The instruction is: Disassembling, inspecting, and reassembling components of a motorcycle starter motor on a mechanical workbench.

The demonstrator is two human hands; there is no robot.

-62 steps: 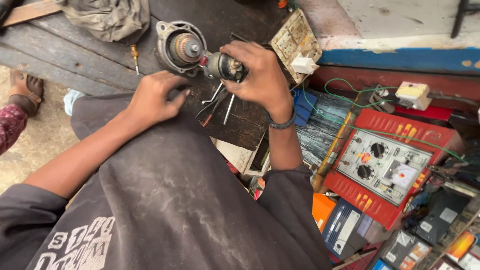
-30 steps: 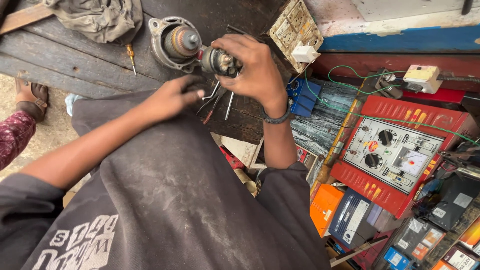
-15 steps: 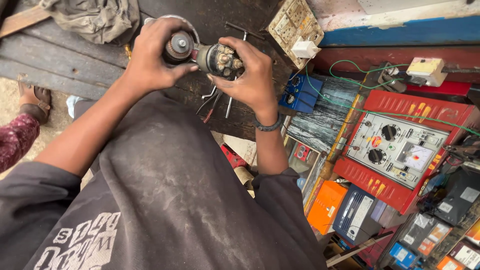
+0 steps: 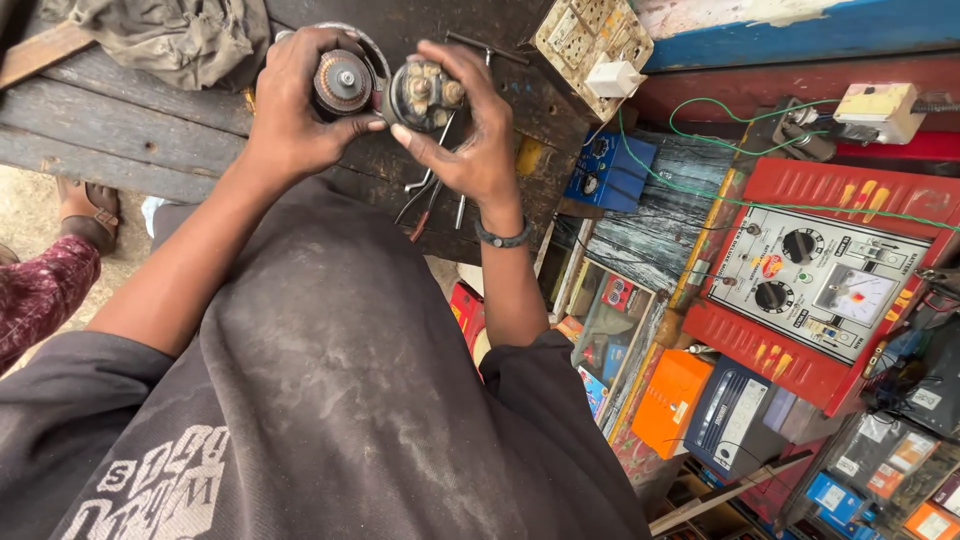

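My left hand (image 4: 300, 100) grips a round metal motor housing (image 4: 345, 80) with a copper-coloured hub showing at its end. My right hand (image 4: 470, 130) holds a small cylindrical end part with brass terminals (image 4: 427, 92) right beside the housing, the two almost touching. Both are lifted above a dark wooden workbench (image 4: 140, 130). A dark band sits on my right wrist (image 4: 502, 238).
Several metal tools (image 4: 430, 195) lie on the bench under my hands. A grey cloth (image 4: 170, 35) is at the back left, a white socket board (image 4: 590, 40) at the back. A red meter box (image 4: 820, 280) and coloured cartons stand right. Another person's sleeve and sandalled foot (image 4: 85, 205) are left.
My left hand came up from my lap and took hold of the motor housing, lifting it off the bench. My right hand stayed on the end part, now held against the housing.
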